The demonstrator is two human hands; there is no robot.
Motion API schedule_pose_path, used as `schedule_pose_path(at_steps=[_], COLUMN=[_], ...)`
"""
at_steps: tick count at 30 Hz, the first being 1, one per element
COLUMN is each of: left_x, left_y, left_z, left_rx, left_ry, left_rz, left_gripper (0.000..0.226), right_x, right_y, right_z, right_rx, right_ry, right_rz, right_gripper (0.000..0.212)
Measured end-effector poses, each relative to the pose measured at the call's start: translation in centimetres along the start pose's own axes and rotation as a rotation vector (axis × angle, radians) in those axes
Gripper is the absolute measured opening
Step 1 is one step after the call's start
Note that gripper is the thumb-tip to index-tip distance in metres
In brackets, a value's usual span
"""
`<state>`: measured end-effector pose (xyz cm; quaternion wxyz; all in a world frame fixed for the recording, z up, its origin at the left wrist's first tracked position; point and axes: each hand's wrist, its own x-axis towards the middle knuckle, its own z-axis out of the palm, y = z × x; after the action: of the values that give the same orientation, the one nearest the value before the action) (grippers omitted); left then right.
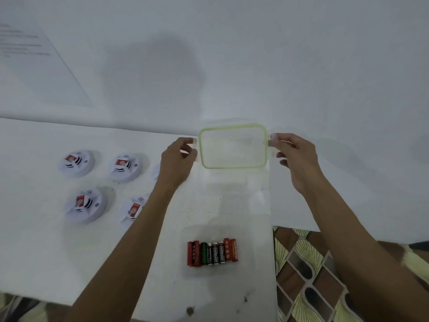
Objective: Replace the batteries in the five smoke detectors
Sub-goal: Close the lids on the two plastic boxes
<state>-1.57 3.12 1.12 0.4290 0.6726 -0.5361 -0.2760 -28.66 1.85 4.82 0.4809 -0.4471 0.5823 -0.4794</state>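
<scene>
It looks like the opening step. The left hand (178, 159) and right hand (294, 156) each pinch an end flap of the clear, green-rimmed lid (232, 147), holding it above the clear box (234, 190) where the batteries (212, 253) lie in a row. The detectors (76, 162) sit untouched on the table (46, 252), left. The next move is probably to set the lid aside and pick a battery. Two black cells read EVEREADY; the other print is blurred.

EVEREADY runs lengthwise in white on the black cylindrical batteries (221, 253) in the row on the white counter (92, 263). The orange-red battery (234, 250) at the row's right end carries lettering too blurred to read. The red labels on the round white smoke detectors (76, 162) and the printed lines on the white paper sheet (27, 54) are illegible.
</scene>
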Motion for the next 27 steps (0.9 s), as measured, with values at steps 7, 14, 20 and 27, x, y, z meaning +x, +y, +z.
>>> schedule_pose_path(at_steps=[7,14,20,27], left_x=[-9.1,-17.0,-20.7,-21.4], left_y=[0.3,-0.9,-3.3,-5.0], left_z=[-4.0,-6.4,-6.1,-5.4], left_rx=[-0.129,-0.515,-0.442,-0.039], left_ry=[0.063,-0.017,0.012,0.003], left_rz=[0.026,-0.176,-0.238,-0.118], left_gripper=[0.017,0.02,0.02,0.023], right_x=[-7.6,-13.5,-16.2,-17.5], right_y=[2.3,6.0,8.7,11.3], right_z=[-1.0,-1.4,-1.3,-1.0], right_rx=[0.057,0.182,-0.055,-0.253], right_ry=[-0.064,-0.081,-0.05,-0.078], right_rz=[-0.025,-0.064,-0.091,-0.185], right_gripper=[0.007,0.02,0.007,0.013])
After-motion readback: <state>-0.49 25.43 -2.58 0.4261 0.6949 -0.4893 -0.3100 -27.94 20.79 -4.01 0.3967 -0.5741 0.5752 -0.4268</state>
